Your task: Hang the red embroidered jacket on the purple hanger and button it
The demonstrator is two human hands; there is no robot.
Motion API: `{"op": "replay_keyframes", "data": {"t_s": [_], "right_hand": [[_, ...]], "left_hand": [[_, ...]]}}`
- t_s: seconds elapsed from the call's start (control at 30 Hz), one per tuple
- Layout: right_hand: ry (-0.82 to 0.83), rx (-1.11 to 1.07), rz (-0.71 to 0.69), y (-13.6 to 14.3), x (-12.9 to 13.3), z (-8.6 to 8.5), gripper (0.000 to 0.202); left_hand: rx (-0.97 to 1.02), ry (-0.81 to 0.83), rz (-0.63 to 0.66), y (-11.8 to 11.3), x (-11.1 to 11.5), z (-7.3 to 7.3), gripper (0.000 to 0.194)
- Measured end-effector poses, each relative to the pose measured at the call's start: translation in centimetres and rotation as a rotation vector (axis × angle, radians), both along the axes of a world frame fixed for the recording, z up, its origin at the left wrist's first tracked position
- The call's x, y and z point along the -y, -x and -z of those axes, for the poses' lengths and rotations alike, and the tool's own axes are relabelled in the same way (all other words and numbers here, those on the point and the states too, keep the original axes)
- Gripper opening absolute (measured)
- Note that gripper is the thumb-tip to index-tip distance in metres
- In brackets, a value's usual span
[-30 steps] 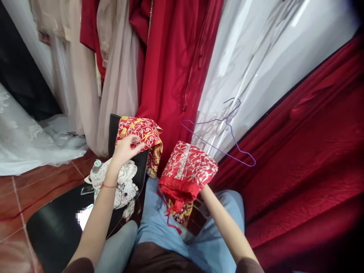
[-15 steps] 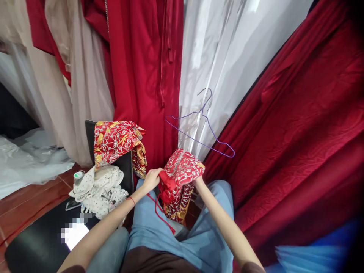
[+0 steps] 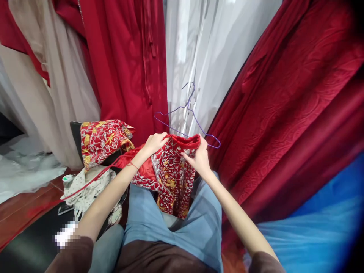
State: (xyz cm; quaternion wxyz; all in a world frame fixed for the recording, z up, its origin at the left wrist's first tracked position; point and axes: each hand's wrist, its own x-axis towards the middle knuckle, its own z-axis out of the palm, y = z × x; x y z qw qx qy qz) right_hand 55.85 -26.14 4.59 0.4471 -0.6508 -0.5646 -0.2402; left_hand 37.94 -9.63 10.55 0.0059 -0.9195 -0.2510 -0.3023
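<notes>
Between my knees hangs a red garment [image 3: 172, 176] with silver and gold embroidery and a plain red band [image 3: 184, 142] along its top edge. My left hand [image 3: 155, 144] is closed on the left end of that band. At the other end, my right hand [image 3: 201, 157] grips the band, thumb in front. The top edge is stretched between the two hands. A red cord [image 3: 93, 181] trails from the left side past my left forearm. Right behind the garment hangs a purple wire hanger [image 3: 194, 90], its lower bar partly hidden.
Another red-and-gold embroidered piece [image 3: 104, 142] drapes over a black chair back [image 3: 76, 138]. White dotted cloth [image 3: 88, 193] and a phone [image 3: 65, 208] lie on the black seat [image 3: 31, 231]. Red curtain-like fabric [image 3: 284, 113] fills the right; blue fabric [image 3: 313, 235] is below it.
The bunched garment has been lifted and spread, its top band now drawn out between both hands. The red cord has swung out to the left. My view has shifted right.
</notes>
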Motion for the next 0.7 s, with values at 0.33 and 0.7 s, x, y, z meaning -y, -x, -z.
{"op": "replay_keyframes", "data": {"t_s": [0.33, 0.7], "right_hand": [[0.336, 0.734, 0.082, -4.1, 6.3, -1.5, 0.034], [0.736, 0.759, 0.065, -8.7, 6.2, -2.5, 0.026]], "left_hand": [[-0.077, -0.19, 0.277, -4.9, 0.1, 1.1, 0.017], [-0.174, -0.313, 0.411, -10.0, -1.7, 2.9, 0.023]]}}
